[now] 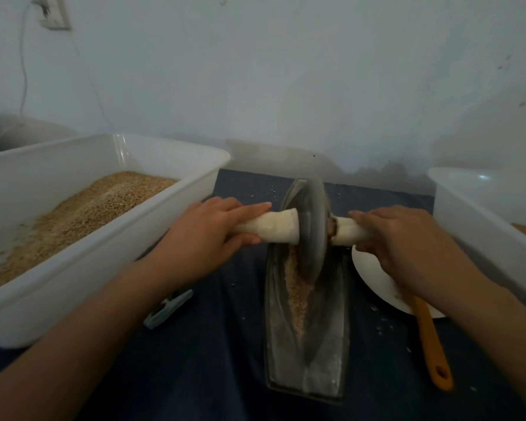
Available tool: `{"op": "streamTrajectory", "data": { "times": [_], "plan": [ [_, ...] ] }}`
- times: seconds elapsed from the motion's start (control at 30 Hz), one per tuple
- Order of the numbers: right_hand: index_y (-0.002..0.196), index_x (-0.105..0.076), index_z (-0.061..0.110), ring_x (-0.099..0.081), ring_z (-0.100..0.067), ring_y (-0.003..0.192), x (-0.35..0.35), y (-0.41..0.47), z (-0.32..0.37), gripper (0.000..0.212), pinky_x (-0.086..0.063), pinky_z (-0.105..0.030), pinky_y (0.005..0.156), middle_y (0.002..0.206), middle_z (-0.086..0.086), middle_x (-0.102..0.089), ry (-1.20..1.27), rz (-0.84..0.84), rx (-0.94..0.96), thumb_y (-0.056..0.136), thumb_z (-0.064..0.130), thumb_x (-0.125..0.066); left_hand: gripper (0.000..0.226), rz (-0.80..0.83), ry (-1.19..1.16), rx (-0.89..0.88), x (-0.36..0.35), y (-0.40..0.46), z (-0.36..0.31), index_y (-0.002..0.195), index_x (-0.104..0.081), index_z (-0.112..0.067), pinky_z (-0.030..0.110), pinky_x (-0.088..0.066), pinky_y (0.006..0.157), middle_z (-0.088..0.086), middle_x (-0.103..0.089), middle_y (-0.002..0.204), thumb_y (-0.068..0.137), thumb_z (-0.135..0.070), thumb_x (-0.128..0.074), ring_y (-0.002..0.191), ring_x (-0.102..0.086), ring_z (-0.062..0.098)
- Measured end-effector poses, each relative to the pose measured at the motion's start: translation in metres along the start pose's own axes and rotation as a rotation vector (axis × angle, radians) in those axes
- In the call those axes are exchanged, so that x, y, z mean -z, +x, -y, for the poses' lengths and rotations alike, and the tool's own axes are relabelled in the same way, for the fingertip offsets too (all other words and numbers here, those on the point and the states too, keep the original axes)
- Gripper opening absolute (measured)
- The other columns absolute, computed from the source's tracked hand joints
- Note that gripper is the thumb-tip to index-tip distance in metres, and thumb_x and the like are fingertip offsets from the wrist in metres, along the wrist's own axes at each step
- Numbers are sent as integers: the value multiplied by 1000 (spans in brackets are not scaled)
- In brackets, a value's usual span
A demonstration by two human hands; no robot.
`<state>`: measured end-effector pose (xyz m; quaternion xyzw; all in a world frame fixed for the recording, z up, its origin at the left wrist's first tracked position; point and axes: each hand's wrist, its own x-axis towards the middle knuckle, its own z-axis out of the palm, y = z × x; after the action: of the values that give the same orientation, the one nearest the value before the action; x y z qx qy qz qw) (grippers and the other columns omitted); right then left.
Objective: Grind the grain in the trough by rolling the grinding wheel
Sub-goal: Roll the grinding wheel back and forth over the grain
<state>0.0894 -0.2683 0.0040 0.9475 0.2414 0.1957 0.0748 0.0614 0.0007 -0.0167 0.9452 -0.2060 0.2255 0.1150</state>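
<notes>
Grinding is being done with the wheel (312,226) standing in the trough (307,344), toward its far end; the left hand (208,230) and right hand (398,238) are clamped on its handles. Even downward pressure is being advised over the grain (298,296).

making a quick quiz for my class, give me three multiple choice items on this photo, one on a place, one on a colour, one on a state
1. Where is the big tub of grain?
A. left of the trough
B. right of the trough
C. on the plate

2. What colour is the utensil handle lying by the plate?
A. blue
B. orange
C. green

3. How is the grinding wheel being held?
A. by one hand only
B. by nobody
C. by both hands on its handles

Answers:
1 A, the tub sits on the left side beside the trough.
2 B, the handle is plainly orange.
3 C, the left hand and right hand each wrap a white handle.
</notes>
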Motion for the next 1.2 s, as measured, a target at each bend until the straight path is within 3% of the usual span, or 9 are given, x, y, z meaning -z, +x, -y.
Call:
{"op": "streamTrajectory", "data": {
  "times": [0.13,0.3,0.37,0.5,0.7,0.8,0.93,1.03,1.2],
  "plan": [
    [126,-42,41,-51,-9,105,23,-6,3,34,-32,-22,82,115,15,-56,-59,79,158,93,42,-48,53,304,-292,81,27,-7,4,129,-36,-57,18,-40,88,-20,-58,111,78,-56,-51,102,-54,-2],
    [127,-40,47,-53,-2,102,52,-25,2,43,-40,-19,82,110,18,-56,68,218,202,86,56,-48,55,547,-537,24,52,-13,4,129,-46,-50,12,-39,95,-33,-57,120,75,-55,-55,112,-52,-11],
    [132,-35,49,-52,-2,105,53,-27,2,49,-42,-20,87,115,18,-56,81,217,201,85,58,-48,55,537,-538,17,53,-12,2,127,-46,-52,9,-39,94,-33,-57,120,73,-57,-55,111,-52,-12],
    [126,-44,43,-55,-7,102,30,-12,2,35,-40,-22,84,113,14,-58,12,104,155,91,46,-48,54,333,-337,76,33,-9,1,126,-38,-57,26,-44,94,-17,-61,116,73,-61,-47,104,-55,-1],
    [143,-32,29,-45,-15,122,-9,4,-1,55,-28,-29,104,135,7,-51,20,-48,-35,93,30,-53,56,-74,99,-4,-8,0,2,141,-35,-30,30,-35,81,2,-59,111,90,-34,-56,99,-52,20],
    [140,-35,34,-48,-13,117,-1,0,-1,51,-30,-27,101,130,11,-54,0,-29,17,92,39,-52,55,-9,-24,0,-1,0,3,138,-38,-35,30,-39,82,0,-59,105,88,-34,-59,95,-53,16],
    [126,-43,41,-52,-8,104,30,-10,5,37,-34,-22,83,114,15,-57,-58,106,175,91,48,-48,52,335,-400,75,31,-6,6,126,-43,-55,17,-42,90,-21,-62,112,75,-55,-55,103,-55,-5],
    [123,-43,42,-48,-2,88,50,-24,4,38,-29,-14,63,91,17,-49,24,208,213,87,55,-48,52,520,-541,27,50,-12,7,125,-48,-52,10,-40,94,-30,-59,118,74,-53,-58,110,-54,-9],
    [127,-42,47,-54,-3,98,43,-22,1,40,-37,-18,75,106,17,-58,107,166,172,88,51,-49,51,425,-475,46,45,-12,3,124,-44,-57,15,-42,92,-24,-61,118,75,-59,-55,107,-54,-9]
  ]
}}
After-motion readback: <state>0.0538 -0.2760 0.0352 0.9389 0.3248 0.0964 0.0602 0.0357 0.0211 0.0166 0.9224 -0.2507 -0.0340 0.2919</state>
